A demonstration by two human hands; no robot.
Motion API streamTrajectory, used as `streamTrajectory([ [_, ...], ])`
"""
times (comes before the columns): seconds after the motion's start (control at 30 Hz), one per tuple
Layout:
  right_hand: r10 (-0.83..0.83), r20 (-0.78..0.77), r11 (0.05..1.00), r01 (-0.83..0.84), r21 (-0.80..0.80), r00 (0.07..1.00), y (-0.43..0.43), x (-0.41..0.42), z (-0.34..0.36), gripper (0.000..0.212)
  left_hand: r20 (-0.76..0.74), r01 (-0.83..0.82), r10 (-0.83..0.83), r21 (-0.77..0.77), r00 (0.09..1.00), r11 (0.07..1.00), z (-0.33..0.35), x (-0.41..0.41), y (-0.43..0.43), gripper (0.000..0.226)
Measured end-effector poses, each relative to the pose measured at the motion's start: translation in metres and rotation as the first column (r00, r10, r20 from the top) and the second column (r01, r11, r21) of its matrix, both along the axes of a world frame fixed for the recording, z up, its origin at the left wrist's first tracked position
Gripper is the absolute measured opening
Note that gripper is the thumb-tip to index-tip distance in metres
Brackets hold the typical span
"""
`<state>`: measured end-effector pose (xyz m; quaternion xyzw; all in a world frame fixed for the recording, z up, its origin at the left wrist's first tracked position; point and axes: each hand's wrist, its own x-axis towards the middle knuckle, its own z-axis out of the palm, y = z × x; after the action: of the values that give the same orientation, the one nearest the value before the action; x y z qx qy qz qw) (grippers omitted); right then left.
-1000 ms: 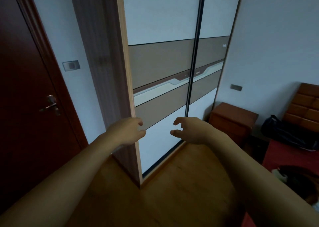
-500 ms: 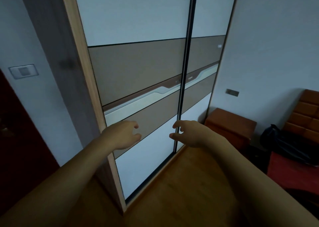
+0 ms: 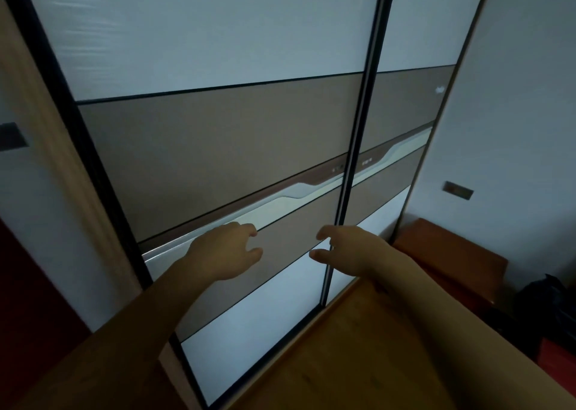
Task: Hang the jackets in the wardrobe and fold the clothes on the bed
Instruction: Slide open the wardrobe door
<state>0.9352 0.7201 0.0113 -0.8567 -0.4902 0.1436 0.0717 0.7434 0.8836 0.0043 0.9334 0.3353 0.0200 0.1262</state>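
I count two hands and two sliding doors on one wardrobe (image 3: pixel 218 129). My left hand (image 3: pixel 226 252) and right hand (image 3: pixel 349 250) both reach toward the wardrobe front, near each other but apart, with a clear gap of door panel between them. The fingers (image 3: pixel 249 230) of the left hand are loosely curled and spread, holding nothing; those of the right hand are also curled and apart, thumb low, holding nothing. I cannot tell whether either hand touches the door surface.

The left door (image 3: pixel 202 35) fills the view beyond the left fingers; the right door (image 3: pixel 405 98) lies beyond and to the right of the right fingers. Both are shut. The dark vertical frame strip (image 3: pixel 358 129) where they meet runs down just behind the right fingertips. A pale wavy handle band (image 3: pixel 280 204) crosses the left door just above the left fingers and carries on across the right door.

To the right of the right hand stands one brown bedside cabinet (image 3: pixel 448 253), close against the wardrobe's side edge, and beyond it a dark bag (image 3: pixel 545 310). One wall switch (image 3: pixel 457 189) sits on the pale wall above the cabinet. Below the hands the wood floor (image 3: pixel 343 363) is open. No jackets or clothes are in view.
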Motion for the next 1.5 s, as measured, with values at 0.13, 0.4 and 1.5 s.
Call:
streamTrajectory([
  [0.13, 0.014, 0.017, 1.000, -0.014, -0.009, 1.000, 0.043, 0.035, -0.004, 0.059, 0.057, -0.006, 0.006, -0.001, 0.998, 1.000, -0.006, 0.033, 0.039, 0.053],
  [0.4, 0.094, 0.055, 0.995, -0.096, 0.034, 0.994, 0.116, 0.072, 0.010, 0.060, 0.109, -0.051, 0.051, -0.005, 0.993, 0.999, -0.006, 0.069, 0.085, 0.050],
  [1.5, 0.528, 0.798, 0.446, -0.894, 0.031, 0.291, 0.285, 0.044, -0.035, 0.094, 0.569, -0.662, 0.773, -0.468, 0.280, 0.585, -0.028, -0.031, 0.082, 0.108],
])
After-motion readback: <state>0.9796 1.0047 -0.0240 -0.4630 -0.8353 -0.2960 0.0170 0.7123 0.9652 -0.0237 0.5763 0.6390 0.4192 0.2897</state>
